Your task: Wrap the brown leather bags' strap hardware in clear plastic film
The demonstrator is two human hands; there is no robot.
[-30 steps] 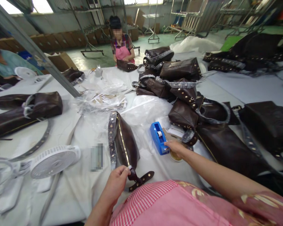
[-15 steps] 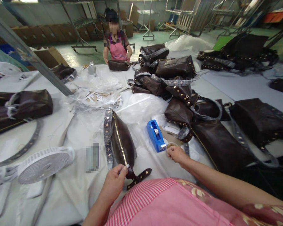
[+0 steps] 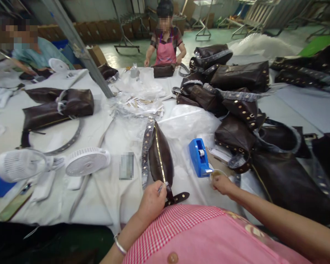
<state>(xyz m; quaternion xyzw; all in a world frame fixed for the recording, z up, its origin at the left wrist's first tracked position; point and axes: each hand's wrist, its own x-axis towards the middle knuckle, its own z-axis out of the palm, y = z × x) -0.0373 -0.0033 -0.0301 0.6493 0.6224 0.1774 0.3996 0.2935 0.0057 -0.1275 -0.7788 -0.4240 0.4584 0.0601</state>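
Note:
A dark brown leather handbag (image 3: 165, 156) lies lengthwise before me. A gold zipper runs along its top, and a studded strap (image 3: 146, 154) wrapped in clear film lies along its left side. My left hand (image 3: 154, 200) is closed in a pinch on the near end of the zipper, beside a dark studded tab (image 3: 181, 197). To the right, my right hand (image 3: 222, 183) has its fingers closed at a small round tan thing with a clear rim (image 3: 215, 175), resembling a tape roll. Just left of that hand stands a blue tape dispenser (image 3: 200, 158).
Dark handbags (image 3: 233, 134) are heaped on the right. White fans (image 3: 88, 161) and another handbag (image 3: 78, 102) are on the left. A metal post (image 3: 79, 47) rises from the table. Two co-workers, one at the far side (image 3: 165, 51), one at left (image 3: 41, 55), handle dark items.
The view has swung left, so things sit further right in the picture and the left co-worker shows. My left hand still pinches the zipper end; my right hand stays by the dispenser.

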